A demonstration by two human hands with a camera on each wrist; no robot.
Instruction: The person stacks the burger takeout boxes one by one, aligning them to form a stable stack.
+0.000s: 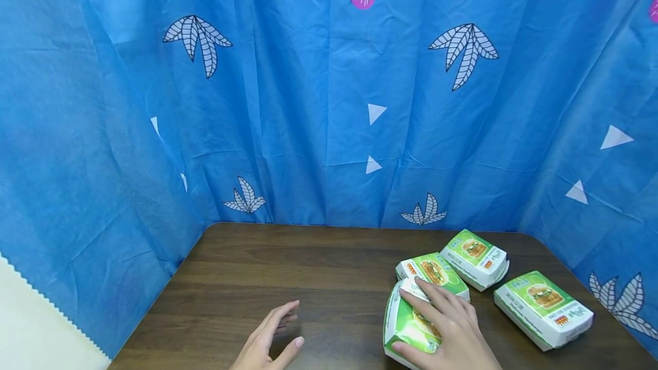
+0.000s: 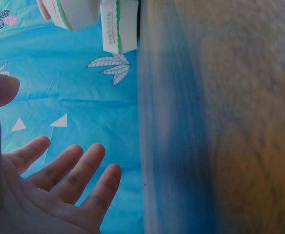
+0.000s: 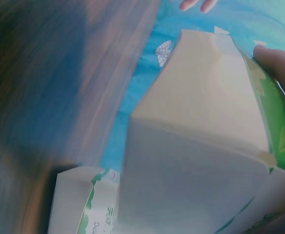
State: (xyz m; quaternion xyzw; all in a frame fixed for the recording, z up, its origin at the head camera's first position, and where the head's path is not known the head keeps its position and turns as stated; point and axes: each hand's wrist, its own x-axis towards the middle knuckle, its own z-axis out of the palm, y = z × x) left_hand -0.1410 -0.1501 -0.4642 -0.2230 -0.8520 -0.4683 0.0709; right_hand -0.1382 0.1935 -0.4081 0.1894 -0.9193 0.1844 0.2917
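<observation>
Evidently, from the head view, the right hand (image 1: 449,327) gripped a tilted burger box (image 1: 403,318), just in front of the middle box (image 1: 437,270); whether those two touched could not be told. The back box (image 1: 474,253) and the far-right box (image 1: 545,304) lay on the table (image 1: 247,278), unheld. The left hand (image 1: 269,338) was empty, its fingers loosely spread. Seen from the left wrist, that palm was bare, well apart from boxes at the top edge. From the right wrist, the gripped box showed its pale sides. Seemingly, three boxes were already set down, while handling of the fourth looked unfinished.
</observation>
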